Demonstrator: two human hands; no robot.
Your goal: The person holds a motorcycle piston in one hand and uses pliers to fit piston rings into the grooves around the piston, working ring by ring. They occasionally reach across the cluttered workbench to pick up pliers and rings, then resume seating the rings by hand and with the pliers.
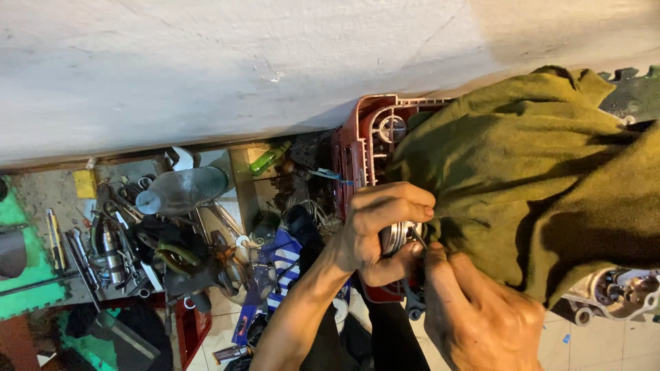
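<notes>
Left hand (377, 230) clenched around a ribbed metal cylinder (394, 238), beside the red crate (357, 148); right hand (481, 312) just below, fingers (434, 264) pinching at its lower edge under an olive cloth (536, 185).

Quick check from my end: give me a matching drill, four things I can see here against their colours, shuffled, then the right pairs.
Things:
1. cloth
2. crate
3. round metal part in the left hand
4. bottle by the wall

Colours:
A. red
B. bright green
C. olive
D. silver

Pairs: 1-C, 2-A, 3-D, 4-B
</notes>
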